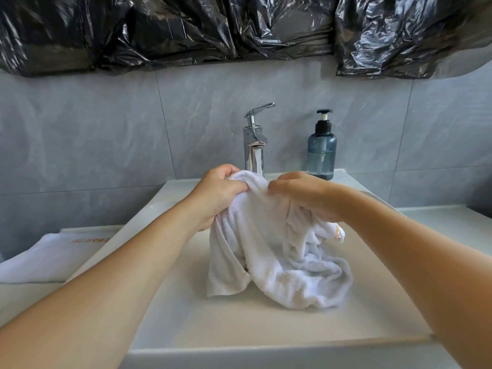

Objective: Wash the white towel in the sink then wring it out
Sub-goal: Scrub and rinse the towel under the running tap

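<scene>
Sink rim: nearest us, white, our bare forearms reaching over it.
Left hand: our fingers clamped on the upper left bunch of the white towel.
Right hand: closed on the towel's upper right, just beside the left.
White towel: hangs from both hands, lower folds resting in the basin.
Faucet: behind our hands, chrome.
Soap bottle: right of the faucet.
Folded towel: on the counter, left.

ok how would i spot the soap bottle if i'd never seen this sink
Find the white sink against the grey tiled wall, then the chrome tap at its back edge. Just right of the tap stands the soap bottle: see-through blue-grey with a black pump.
</scene>
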Demonstrator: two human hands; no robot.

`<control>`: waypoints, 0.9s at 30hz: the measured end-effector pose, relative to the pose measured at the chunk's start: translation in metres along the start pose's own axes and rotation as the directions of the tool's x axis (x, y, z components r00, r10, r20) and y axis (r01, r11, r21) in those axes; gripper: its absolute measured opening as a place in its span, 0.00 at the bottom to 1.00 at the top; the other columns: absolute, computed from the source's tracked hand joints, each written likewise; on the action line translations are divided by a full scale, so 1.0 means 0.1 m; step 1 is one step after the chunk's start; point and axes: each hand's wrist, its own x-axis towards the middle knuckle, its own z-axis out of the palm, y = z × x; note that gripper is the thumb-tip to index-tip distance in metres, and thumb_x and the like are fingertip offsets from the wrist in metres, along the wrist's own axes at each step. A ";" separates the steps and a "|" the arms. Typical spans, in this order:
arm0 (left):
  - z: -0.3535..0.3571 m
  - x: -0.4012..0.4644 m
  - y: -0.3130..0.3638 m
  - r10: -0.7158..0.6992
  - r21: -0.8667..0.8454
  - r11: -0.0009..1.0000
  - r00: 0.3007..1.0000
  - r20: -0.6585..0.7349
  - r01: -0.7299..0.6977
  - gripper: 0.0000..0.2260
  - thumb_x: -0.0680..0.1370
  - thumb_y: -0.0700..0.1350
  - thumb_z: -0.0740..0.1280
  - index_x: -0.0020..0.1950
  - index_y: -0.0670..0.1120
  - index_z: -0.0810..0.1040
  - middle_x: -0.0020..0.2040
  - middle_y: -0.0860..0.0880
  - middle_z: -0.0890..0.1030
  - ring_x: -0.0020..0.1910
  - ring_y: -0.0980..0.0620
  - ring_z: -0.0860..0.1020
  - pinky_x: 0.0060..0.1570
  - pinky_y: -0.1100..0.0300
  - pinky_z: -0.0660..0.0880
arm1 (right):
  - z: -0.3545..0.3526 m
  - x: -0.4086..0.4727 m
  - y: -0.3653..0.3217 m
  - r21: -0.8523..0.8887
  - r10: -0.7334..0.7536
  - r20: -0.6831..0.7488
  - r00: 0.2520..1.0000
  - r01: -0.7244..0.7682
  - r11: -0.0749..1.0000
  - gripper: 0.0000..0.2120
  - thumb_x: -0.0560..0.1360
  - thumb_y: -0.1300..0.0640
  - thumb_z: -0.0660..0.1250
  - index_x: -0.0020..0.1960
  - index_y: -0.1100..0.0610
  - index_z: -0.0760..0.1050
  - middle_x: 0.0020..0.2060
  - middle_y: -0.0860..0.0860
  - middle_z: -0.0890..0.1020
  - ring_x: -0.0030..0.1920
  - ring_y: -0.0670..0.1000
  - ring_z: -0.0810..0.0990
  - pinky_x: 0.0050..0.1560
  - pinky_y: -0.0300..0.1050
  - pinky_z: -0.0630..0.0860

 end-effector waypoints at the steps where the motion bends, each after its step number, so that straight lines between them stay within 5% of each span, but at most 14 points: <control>1: 0.01 0.00 0.00 0.014 0.009 1.000 1.000 0.002 -0.014 0.07 0.76 0.36 0.68 0.43 0.47 0.77 0.37 0.48 0.79 0.36 0.49 0.76 0.36 0.60 0.71 | -0.01 0.01 0.03 -0.041 0.004 0.019 1.000 -0.004 0.999 0.11 0.72 0.48 0.70 0.45 0.56 0.77 0.37 0.50 0.79 0.37 0.51 0.78 0.36 0.42 0.72; 3: 0.01 0.03 -0.03 0.039 0.091 0.995 0.999 0.021 -0.041 0.05 0.75 0.38 0.71 0.44 0.47 0.77 0.39 0.47 0.79 0.38 0.49 0.75 0.37 0.59 0.70 | 0.00 0.04 0.05 -0.077 -0.040 -0.104 0.994 0.032 0.997 0.11 0.71 0.49 0.73 0.44 0.55 0.77 0.35 0.50 0.79 0.35 0.50 0.78 0.34 0.38 0.73; 5: -0.01 0.03 -0.06 -0.009 0.262 0.965 0.995 0.098 -0.017 0.07 0.74 0.41 0.73 0.47 0.46 0.77 0.41 0.47 0.79 0.38 0.49 0.75 0.39 0.59 0.70 | -0.05 0.09 0.07 0.121 -0.056 -0.298 0.953 0.095 0.988 0.04 0.73 0.57 0.71 0.44 0.57 0.78 0.33 0.50 0.78 0.33 0.49 0.77 0.28 0.34 0.73; 9: -0.05 -0.03 -0.07 -0.213 0.519 0.853 0.947 0.243 0.058 0.07 0.67 0.46 0.66 0.44 0.48 0.78 0.40 0.48 0.78 0.40 0.47 0.76 0.41 0.55 0.73 | -0.30 0.14 0.11 0.543 0.131 -0.427 0.895 0.138 0.829 0.07 0.72 0.64 0.68 0.50 0.62 0.80 0.37 0.57 0.81 0.37 0.56 0.82 0.41 0.50 0.82; 13: -0.04 -0.02 -0.04 -0.261 0.101 0.965 0.925 0.275 0.243 0.09 0.80 0.39 0.62 0.55 0.47 0.80 0.44 0.47 0.84 0.41 0.47 0.81 0.44 0.54 0.78 | -0.40 0.09 0.09 0.686 0.283 -0.394 0.875 0.075 0.724 0.07 0.68 0.64 0.68 0.46 0.59 0.81 0.35 0.56 0.81 0.36 0.57 0.81 0.48 0.54 0.80; 16: -0.09 -0.05 0.05 -0.231 -0.245 0.905 0.884 0.406 0.348 0.13 0.83 0.43 0.61 0.64 0.42 0.78 0.57 0.42 0.84 0.53 0.43 0.82 0.56 0.51 0.77 | -0.42 0.00 0.02 0.767 0.360 -0.284 0.888 -0.014 0.641 0.03 0.66 0.62 0.65 0.39 0.56 0.75 0.32 0.53 0.77 0.35 0.56 0.77 0.49 0.53 0.77; 23: -0.16 -0.19 0.35 -0.028 -0.538 0.790 0.893 0.448 0.294 0.18 0.81 0.52 0.60 0.48 0.43 0.86 0.47 0.43 0.85 0.47 0.46 0.84 0.45 0.56 0.82 | -0.54 -0.13 -0.06 0.803 0.163 0.030 0.986 -0.120 0.583 0.06 0.68 0.60 0.58 0.32 0.55 0.68 0.27 0.53 0.73 0.27 0.54 0.75 0.36 0.42 0.77; 27: -0.16 -0.14 0.36 -0.071 -0.516 0.818 0.935 0.349 0.255 0.14 0.81 0.47 0.61 0.45 0.42 0.84 0.41 0.44 0.85 0.38 0.48 0.84 0.38 0.59 0.81 | -0.41 -0.05 -0.03 0.608 0.266 0.008 0.964 -0.215 0.764 0.04 0.66 0.61 0.61 0.34 0.55 0.67 0.28 0.54 0.72 0.26 0.55 0.72 0.35 0.43 0.73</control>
